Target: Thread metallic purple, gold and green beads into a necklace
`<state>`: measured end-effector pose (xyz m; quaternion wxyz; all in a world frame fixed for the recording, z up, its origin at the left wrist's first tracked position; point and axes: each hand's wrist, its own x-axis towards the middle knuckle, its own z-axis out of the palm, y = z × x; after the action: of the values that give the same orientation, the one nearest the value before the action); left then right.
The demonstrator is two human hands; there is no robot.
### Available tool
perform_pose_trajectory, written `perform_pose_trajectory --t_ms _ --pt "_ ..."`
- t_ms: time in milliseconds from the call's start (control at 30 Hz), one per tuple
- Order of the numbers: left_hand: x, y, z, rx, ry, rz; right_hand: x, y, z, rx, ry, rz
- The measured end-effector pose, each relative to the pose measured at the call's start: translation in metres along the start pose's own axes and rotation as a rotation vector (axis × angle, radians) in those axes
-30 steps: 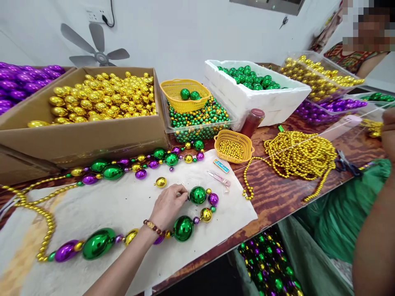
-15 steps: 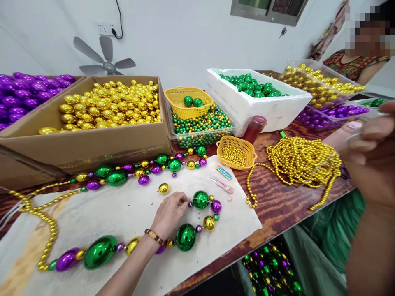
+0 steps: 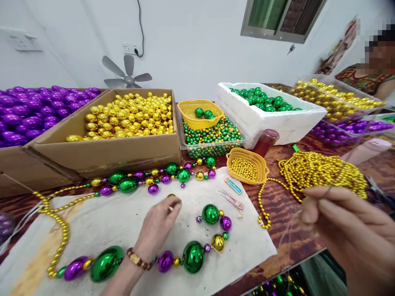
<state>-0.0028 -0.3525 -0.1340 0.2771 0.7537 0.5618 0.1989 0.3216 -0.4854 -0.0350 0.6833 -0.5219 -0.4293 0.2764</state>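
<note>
My left hand (image 3: 160,220), wearing a beaded bracelet (image 3: 138,259), has its fingers curled around a loose gold bead (image 3: 170,195); only the bead's top shows past them. Held up at the right, my right hand (image 3: 348,230) pinches a thin clear thread (image 3: 289,240) that hangs toward the table edge. A thin dark line also rises from its fingertips. Below my left hand and to its right lies a curved string of large green, purple and gold beads (image 3: 193,257). It joins a gold bead chain (image 3: 64,234) at the left.
Behind the white cloth (image 3: 243,250) stand a carton of gold beads (image 3: 108,152), a foam box (image 3: 277,129) and a yellow basket (image 3: 247,164). A pink-handled cutter (image 3: 233,201) lies on the cloth. Gold chains (image 3: 321,172) are heaped at right. A person (image 3: 364,78) sits beyond.
My left hand has left the string's end bead and moved back and left to the loose gold bead. My right hand has come lower and further into view. The camera view has shifted.
</note>
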Motion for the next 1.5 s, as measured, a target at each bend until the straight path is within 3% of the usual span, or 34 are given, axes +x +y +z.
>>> perform_pose_trajectory --t_ms 100,167,400,567,700,900,1000,1100,1233,1500 --pt "0.011 -0.018 -0.024 0.108 0.155 -0.001 -0.024 0.032 0.006 -0.010 -0.162 0.210" --pt "0.017 -0.026 -0.029 0.244 0.134 -0.003 -0.038 0.050 0.014 0.004 -0.206 0.319" --pt "0.029 -0.019 -0.008 0.581 0.022 -0.236 -0.075 0.079 0.044 0.020 -0.307 0.496" --pt "0.030 -0.015 0.002 0.543 -0.045 -0.183 -0.086 0.088 0.048 -0.010 -0.366 0.469" --pt "0.022 -0.018 0.002 0.220 -0.004 -0.101 -0.091 0.096 0.054 -0.053 -0.425 0.386" --pt "0.003 0.003 -0.006 -0.939 -0.133 -0.151 -0.107 0.112 0.070 -0.114 -0.500 0.339" --pt "-0.003 0.018 -0.007 -1.322 -0.166 -0.223 -0.117 0.117 0.077 -0.150 -0.502 0.329" --pt "-0.004 0.025 -0.003 -1.482 -0.160 -0.280 -0.124 0.117 0.081 -0.210 -0.478 0.304" --pt "-0.002 0.026 0.003 -1.536 -0.119 -0.301 -0.128 0.115 0.083 -0.273 -0.415 0.284" --pt "-0.002 0.028 0.009 -1.706 -0.135 -0.361 -0.133 0.114 0.083 -0.304 -0.391 0.361"
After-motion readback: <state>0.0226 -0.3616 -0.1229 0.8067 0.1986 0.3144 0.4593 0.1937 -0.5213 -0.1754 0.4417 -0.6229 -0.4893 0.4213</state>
